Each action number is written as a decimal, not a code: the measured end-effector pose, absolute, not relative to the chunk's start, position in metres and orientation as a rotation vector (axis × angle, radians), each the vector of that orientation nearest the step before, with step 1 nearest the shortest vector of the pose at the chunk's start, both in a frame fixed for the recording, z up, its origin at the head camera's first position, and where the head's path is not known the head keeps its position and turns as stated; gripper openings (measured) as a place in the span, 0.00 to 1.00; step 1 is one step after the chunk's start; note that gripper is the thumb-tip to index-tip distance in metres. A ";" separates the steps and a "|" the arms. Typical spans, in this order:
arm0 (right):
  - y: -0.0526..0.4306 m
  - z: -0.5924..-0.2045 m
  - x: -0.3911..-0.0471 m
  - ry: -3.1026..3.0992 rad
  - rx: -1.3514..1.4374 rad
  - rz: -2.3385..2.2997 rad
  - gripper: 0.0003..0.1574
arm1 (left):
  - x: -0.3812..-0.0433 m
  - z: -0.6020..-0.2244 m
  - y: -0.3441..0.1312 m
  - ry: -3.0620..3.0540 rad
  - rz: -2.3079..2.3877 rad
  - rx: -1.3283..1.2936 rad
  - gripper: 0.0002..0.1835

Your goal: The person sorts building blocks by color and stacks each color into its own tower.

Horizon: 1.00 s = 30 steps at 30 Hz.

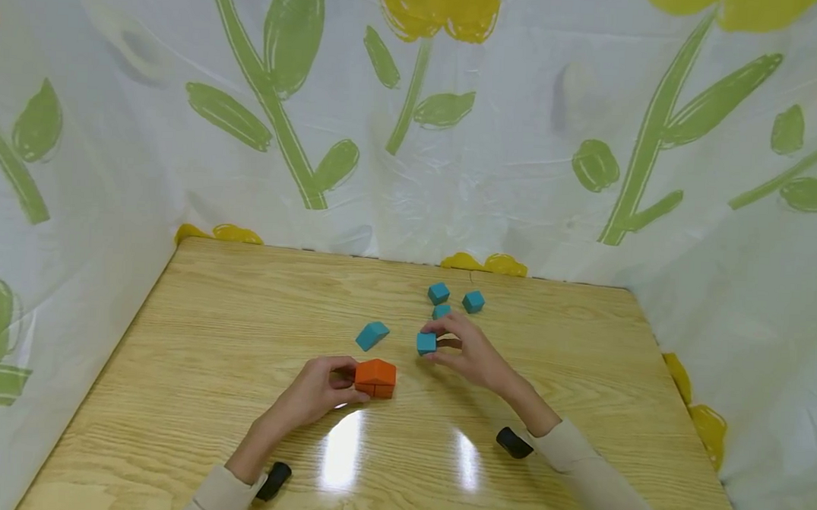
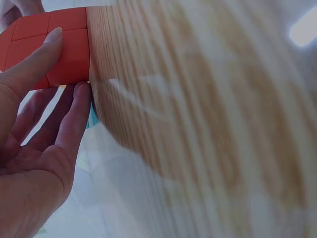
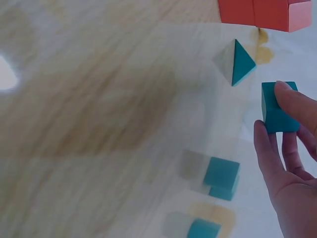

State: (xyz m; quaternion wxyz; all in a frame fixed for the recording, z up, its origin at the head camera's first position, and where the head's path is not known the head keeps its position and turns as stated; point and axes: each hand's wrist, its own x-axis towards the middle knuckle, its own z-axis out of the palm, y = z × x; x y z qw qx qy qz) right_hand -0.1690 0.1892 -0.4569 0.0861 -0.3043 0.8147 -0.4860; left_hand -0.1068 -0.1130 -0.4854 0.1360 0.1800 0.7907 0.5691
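Note:
A small stack of orange-red blocks [image 1: 376,374] stands on the table, topped by a roof-shaped piece. My left hand [image 1: 315,394] grips its left side, the thumb [image 2: 45,52] on the near face and the fingers behind. To the right, my right hand [image 1: 471,354] pinches a blue cube [image 1: 426,343] between thumb and fingers; the right wrist view shows this cube [image 3: 280,108] apart from the other blocks. Behind the stack lies a blue triangular block [image 1: 372,335]. One more blue block [image 1: 441,311] is partly hidden behind my right hand.
Two blue cubes [image 1: 438,293] [image 1: 473,301] sit farther back on the wooden table [image 1: 256,301]. A white cloth [image 1: 494,175] with painted flowers hangs along the back and both sides. Black wrist devices [image 1: 514,443] are worn near the cream sleeves.

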 end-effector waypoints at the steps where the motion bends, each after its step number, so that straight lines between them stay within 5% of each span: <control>1: 0.191 -0.458 -0.167 2.430 -0.904 -1.450 0.24 | -0.107 -0.485 -0.113 2.289 1.648 0.521 0.16; 30: 0.259 -0.489 -0.123 2.519 -0.836 -1.415 0.22 | -0.105 -0.484 -0.111 2.402 1.565 0.596 0.20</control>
